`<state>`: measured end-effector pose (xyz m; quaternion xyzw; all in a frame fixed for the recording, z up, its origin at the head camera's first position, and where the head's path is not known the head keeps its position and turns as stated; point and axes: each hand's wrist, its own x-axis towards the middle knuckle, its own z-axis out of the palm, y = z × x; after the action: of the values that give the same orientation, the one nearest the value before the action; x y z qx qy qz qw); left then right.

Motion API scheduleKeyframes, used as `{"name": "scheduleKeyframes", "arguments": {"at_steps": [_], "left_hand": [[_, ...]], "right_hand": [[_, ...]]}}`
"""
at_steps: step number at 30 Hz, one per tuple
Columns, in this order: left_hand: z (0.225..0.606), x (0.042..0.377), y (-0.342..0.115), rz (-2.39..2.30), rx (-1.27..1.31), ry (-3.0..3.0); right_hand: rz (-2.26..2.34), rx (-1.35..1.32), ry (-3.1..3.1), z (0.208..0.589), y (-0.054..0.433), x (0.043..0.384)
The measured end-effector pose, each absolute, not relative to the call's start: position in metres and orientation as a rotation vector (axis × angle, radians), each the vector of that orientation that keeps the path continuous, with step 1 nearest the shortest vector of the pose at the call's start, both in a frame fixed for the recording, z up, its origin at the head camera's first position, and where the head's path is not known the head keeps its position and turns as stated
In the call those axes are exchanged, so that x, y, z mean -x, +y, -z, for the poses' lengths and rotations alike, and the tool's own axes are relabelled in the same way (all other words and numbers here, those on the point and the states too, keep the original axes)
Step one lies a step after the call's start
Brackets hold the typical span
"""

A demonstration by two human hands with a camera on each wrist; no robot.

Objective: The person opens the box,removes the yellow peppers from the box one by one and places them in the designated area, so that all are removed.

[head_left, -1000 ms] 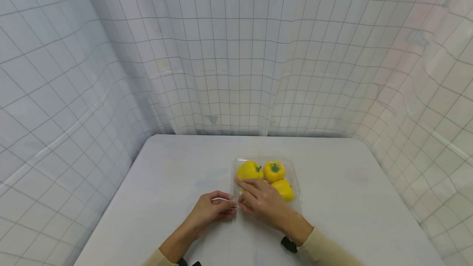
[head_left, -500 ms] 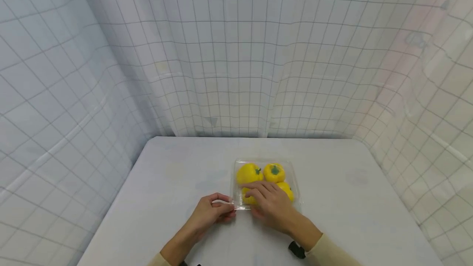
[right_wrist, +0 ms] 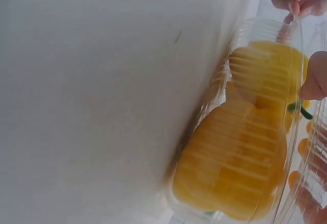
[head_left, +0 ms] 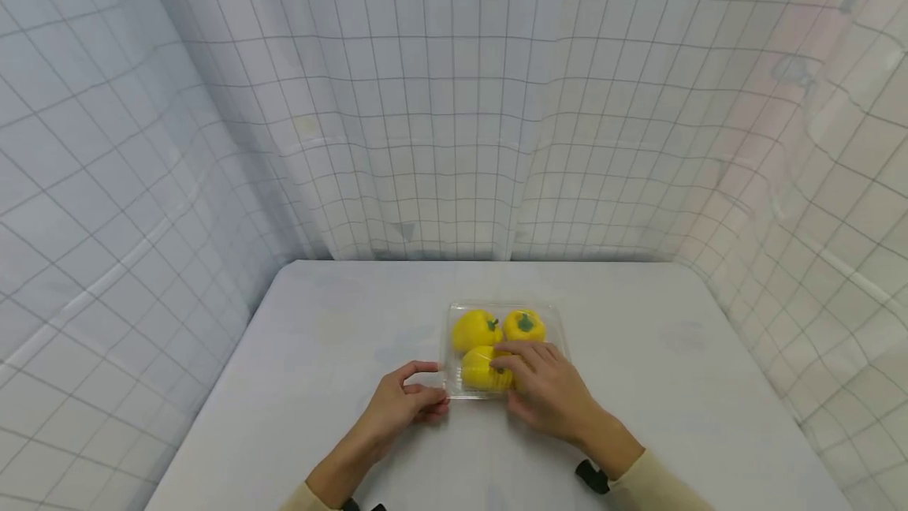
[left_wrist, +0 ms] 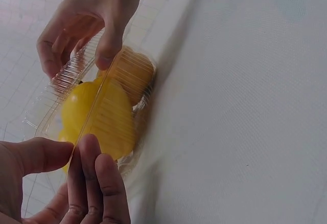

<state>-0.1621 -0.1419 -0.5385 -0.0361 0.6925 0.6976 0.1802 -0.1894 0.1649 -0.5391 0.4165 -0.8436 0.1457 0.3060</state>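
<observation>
Several yellow bell peppers [head_left: 477, 330] with green stems sit in a clear plastic clamshell container [head_left: 448, 322] on the white table. Ridged clear plastic overlies them in the left wrist view. At the near left corner my left hand [head_left: 406, 400] pinches the container's rim between thumb and fingers, its index finger stretched along the left side. My right hand [head_left: 549, 393] arches over the near edge, thumb [left_wrist: 106, 50] down at the rim and fingers over the top. It hides part of the right-hand peppers in the head view.
The white tabletop [head_left: 340, 322] extends around the container. White sheeting with a dark grid [head_left: 426, 132] encloses the back and both sides. A small black device [head_left: 592, 477] shows at the right wrist.
My right hand has moved right along the container's near edge, uncovering the near left pepper. My left hand stays at the corner, its index finger now straighter. The container has barely shifted.
</observation>
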Motion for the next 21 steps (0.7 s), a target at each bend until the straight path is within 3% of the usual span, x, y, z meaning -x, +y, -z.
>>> {"name": "scheduleKeyframes", "arguments": {"at_steps": [21], "left_hand": [[0.536, 0.163, -0.144, -1.933, 0.010, 2.011]], "right_hand": [[-0.457, -0.991, -2.336, 0.543, 0.208, 0.189]]}}
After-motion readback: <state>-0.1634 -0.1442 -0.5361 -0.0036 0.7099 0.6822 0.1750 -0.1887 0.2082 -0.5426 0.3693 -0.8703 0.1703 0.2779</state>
